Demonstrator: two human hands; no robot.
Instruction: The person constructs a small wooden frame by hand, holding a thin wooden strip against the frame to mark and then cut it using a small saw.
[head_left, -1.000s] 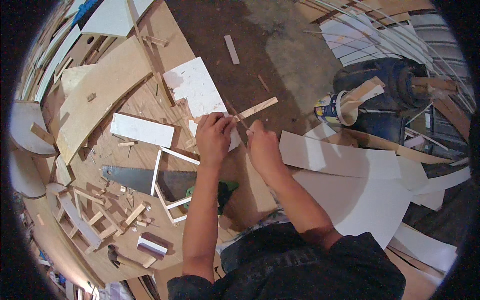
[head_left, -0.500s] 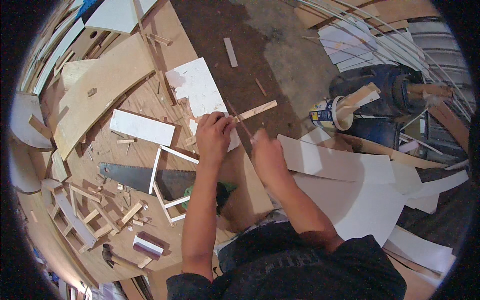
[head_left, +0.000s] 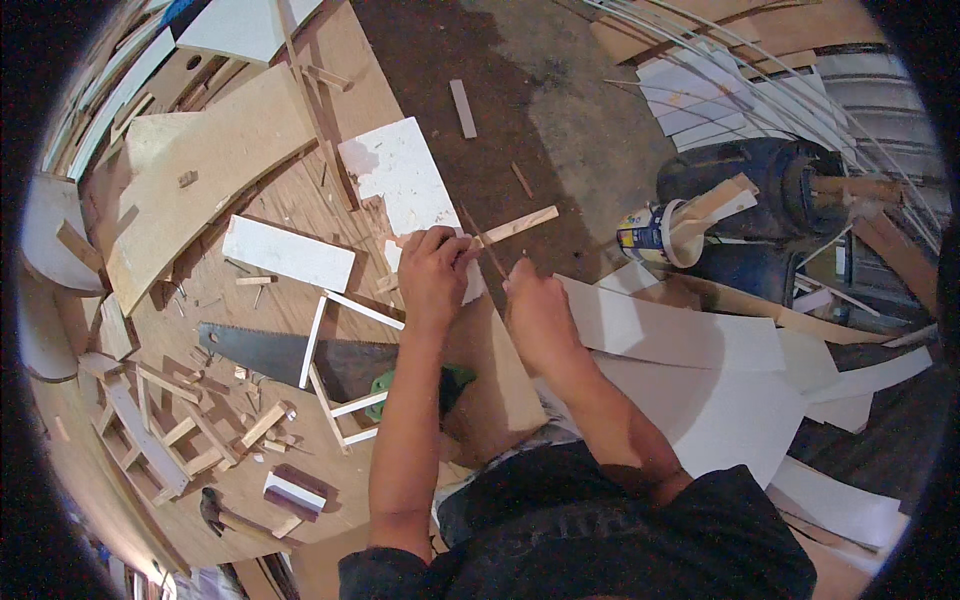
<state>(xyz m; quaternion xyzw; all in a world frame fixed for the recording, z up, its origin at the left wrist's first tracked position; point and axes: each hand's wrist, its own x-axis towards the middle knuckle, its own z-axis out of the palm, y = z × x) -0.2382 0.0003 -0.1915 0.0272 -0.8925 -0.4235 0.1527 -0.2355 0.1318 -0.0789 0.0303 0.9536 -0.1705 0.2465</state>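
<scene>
My left hand (head_left: 433,270) is closed on a narrow wooden stick (head_left: 520,225), pressing it down over a white board (head_left: 402,175) at the table's right edge. The stick's free end juts out past that edge. In my right hand (head_left: 538,305), closed in a fist, is a thin saw-like blade (head_left: 486,243), seen nearly edge-on. It crosses the stick just right of my left fingers. Its handle is hidden in my fist. Left of my left forearm lies a larger handsaw (head_left: 265,355) with a green handle, partly under a small white-edged wooden frame (head_left: 313,340).
A hammer (head_left: 235,517), a white block (head_left: 288,258), a curved plywood sheet (head_left: 210,165) and several wood offcuts (head_left: 190,435) lie on the table (head_left: 490,385). On the right stand a bucket (head_left: 665,235) holding wood strips and a dark container (head_left: 750,175), with white sheets (head_left: 690,400) nearer me.
My right hand and the blade have shifted slightly right and down along the cut line. My left hand still holds the stick in place. The whole view has shifted a little.
</scene>
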